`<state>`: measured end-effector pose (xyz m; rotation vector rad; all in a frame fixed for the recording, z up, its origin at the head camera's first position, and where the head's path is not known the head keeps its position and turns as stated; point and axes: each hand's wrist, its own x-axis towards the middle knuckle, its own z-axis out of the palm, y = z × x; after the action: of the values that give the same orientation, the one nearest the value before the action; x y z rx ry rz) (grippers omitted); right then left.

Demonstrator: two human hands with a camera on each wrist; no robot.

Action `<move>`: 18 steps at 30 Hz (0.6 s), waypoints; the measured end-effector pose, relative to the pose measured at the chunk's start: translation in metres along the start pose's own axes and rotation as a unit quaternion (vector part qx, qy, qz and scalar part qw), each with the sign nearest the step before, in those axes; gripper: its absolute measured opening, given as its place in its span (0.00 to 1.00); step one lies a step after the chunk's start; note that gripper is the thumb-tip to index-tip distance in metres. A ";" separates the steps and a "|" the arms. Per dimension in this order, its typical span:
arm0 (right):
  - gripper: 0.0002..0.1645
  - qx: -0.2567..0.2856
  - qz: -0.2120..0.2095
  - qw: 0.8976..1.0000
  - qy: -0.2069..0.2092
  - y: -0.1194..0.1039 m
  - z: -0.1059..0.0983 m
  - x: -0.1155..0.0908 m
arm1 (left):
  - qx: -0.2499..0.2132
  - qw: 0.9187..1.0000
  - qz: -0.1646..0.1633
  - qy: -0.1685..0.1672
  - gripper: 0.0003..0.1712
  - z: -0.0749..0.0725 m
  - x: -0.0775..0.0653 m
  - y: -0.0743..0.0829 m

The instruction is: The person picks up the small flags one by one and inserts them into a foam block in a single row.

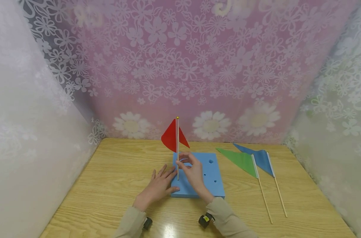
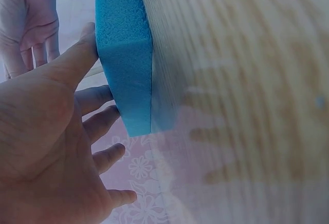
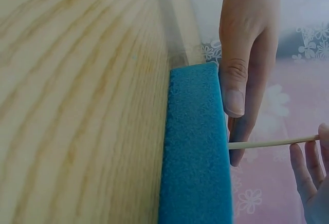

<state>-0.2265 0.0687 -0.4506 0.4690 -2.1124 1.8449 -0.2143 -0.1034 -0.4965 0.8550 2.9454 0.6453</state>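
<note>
In the head view, a red triangular flag (image 1: 169,137) stands upright on its thin wooden stick (image 3: 272,144), topped by a gold bead. My right hand (image 1: 194,172) pinches this stick between thumb and fingers, below the cloth. The stick's lower end meets the top of a light blue foam block (image 1: 195,190) near its left side; how deep it sits cannot be told. My left hand (image 1: 158,189) rests at the block's left edge, its fingers extended and spread. In the left wrist view, the thumb and some fingers touch the blue foam block (image 2: 126,67).
A green flag (image 1: 241,162) and a blue flag (image 1: 262,158) lie on the wooden table (image 1: 118,165) right of the block, sticks toward me. Three holes show in the block's right part, one larger. Floral-patterned curtains (image 1: 168,66) enclose the table's back and sides.
</note>
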 end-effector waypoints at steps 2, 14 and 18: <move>0.15 0.001 0.002 1.000 -0.002 0.000 -0.001 0.000 | 0.000 1.000 -0.003 -0.003 0.41 0.000 0.000 0.000; 0.16 -0.004 0.009 1.000 0.001 -0.005 -0.007 0.000 | -0.004 1.000 -0.001 0.001 0.41 0.000 0.000 0.000; 0.16 -0.004 0.009 1.000 0.006 -0.006 -0.013 0.000 | -0.008 1.000 -0.001 0.003 0.40 0.000 -0.001 0.000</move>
<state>-0.2238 0.0805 -0.4439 0.4368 -2.1206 1.8445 -0.2134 -0.1036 -0.4960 0.8502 2.9422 0.6708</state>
